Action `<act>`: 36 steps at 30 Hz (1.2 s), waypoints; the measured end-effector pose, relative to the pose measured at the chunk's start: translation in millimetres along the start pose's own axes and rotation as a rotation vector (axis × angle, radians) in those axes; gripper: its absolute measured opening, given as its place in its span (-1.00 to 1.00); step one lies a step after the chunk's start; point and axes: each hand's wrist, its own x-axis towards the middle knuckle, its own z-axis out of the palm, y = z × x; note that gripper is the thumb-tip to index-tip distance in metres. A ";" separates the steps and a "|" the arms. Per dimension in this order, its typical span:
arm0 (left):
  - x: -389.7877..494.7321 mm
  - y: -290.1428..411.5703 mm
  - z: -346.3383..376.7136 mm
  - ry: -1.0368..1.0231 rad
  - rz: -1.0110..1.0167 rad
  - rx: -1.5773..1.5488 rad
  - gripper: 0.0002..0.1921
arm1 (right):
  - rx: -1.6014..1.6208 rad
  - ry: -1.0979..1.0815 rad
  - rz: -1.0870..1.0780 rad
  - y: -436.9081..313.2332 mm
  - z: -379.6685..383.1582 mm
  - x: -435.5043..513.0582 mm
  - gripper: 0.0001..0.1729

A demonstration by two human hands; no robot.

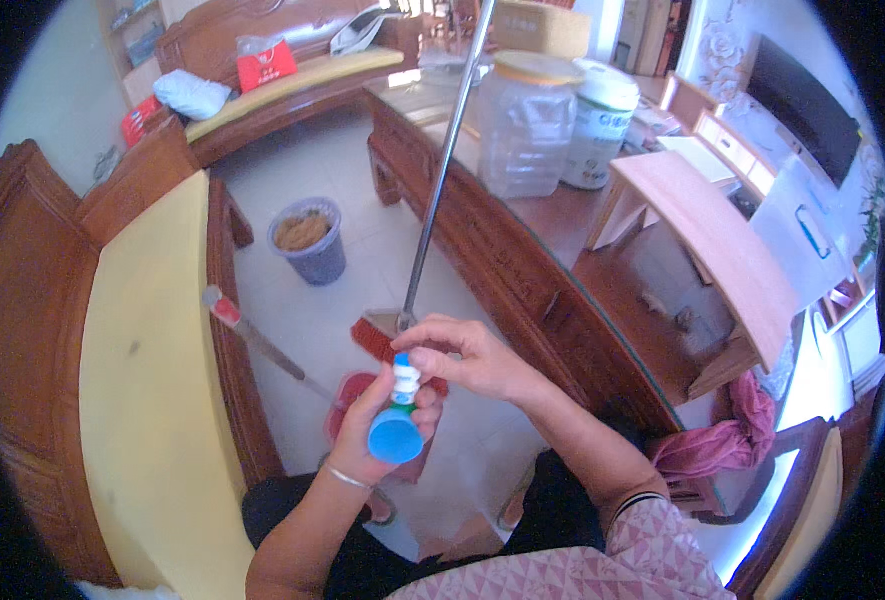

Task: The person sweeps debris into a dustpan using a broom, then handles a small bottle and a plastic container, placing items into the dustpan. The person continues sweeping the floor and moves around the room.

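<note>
My left hand (367, 431), with a silver bangle at its wrist, is closed around a small white bottle (405, 382) with a blue top, and a round light-blue cap or disc (396, 436) sits against the palm below it. My right hand (465, 358) comes from the right, its thumb and fingers at the bottle's upper end; whether they grip it is hard to tell. Beneath the hands are a red-bristled broom (373, 330) with a metal pole and a red dustpan (355, 386), partly hidden, with its handle slanting up to the left.
A purple bin (318, 259) stands on the tiled floor. To the left is a wooden bench with a yellow cushion (149, 360). On the right, a wooden table (517, 292) holds a clear plastic jar (528, 127), a white tub (600, 124) and a small wooden stand (712, 217).
</note>
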 end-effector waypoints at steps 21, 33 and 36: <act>-7.4 22.5 3.2 0.141 0.089 0.048 -0.55 | -1.393 0.717 0.048 -60.9 -230.3 158.5 -0.41; -5.7 24.5 4.7 0.163 0.077 0.040 -0.56 | -1.157 1.024 -0.174 -78.2 -234.9 144.4 -0.66; -6.8 24.9 5.9 0.166 0.076 0.020 -0.55 | -1.106 1.144 -0.251 -94.7 -244.0 140.2 -0.64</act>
